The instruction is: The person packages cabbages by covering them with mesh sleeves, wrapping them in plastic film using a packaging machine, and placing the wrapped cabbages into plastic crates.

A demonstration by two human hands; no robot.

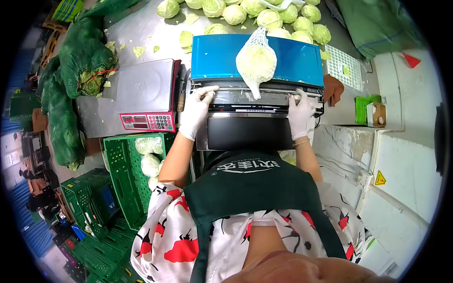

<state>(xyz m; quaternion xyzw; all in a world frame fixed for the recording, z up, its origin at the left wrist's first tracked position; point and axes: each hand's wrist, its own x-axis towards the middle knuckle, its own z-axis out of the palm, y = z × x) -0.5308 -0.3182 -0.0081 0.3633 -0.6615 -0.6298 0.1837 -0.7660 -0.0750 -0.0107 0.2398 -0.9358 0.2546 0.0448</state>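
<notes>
A cling-film wrapping machine with a blue top and a dark front plate stands in front of me. Clear plastic film stretches across its middle. At the film's left end, my gloved left hand is closed, with thumb and fingers pinching the film's edge. My gloved right hand is closed at the opposite end, fingertips on the film there. A pale cabbage in a white foam net lies on the blue top between and beyond my hands, its narrow net end hanging toward the film.
Left of the machine are a red scale and a knife. Loose cabbages fill the table's back. Green net sacks lie at left, above a green crate holding wrapped cabbages. A white perforated tray lies right.
</notes>
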